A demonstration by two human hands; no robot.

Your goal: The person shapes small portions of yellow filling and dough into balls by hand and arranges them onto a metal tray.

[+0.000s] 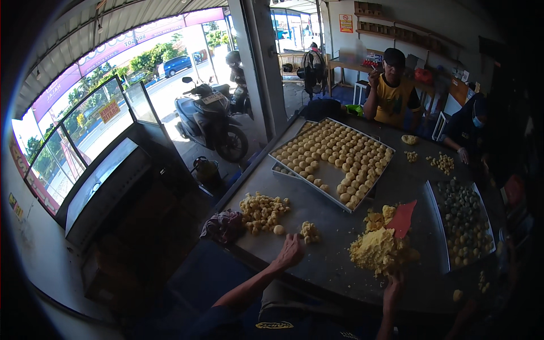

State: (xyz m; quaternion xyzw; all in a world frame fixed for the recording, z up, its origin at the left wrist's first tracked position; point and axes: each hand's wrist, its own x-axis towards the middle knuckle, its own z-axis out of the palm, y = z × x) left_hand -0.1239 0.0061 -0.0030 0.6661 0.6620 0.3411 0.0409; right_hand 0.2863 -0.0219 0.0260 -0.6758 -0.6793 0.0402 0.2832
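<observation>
Lettering (136,41) on pink banner (164,27); left fingers (290,238) beside dough lumps (309,232)

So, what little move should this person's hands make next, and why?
Probably the left hand should take a piece from the small yellow clump, since that lies right beside it, while the right hand is over at the near edge of the crumbly yellow mound. The tray of round balls also shows a gap.
</observation>
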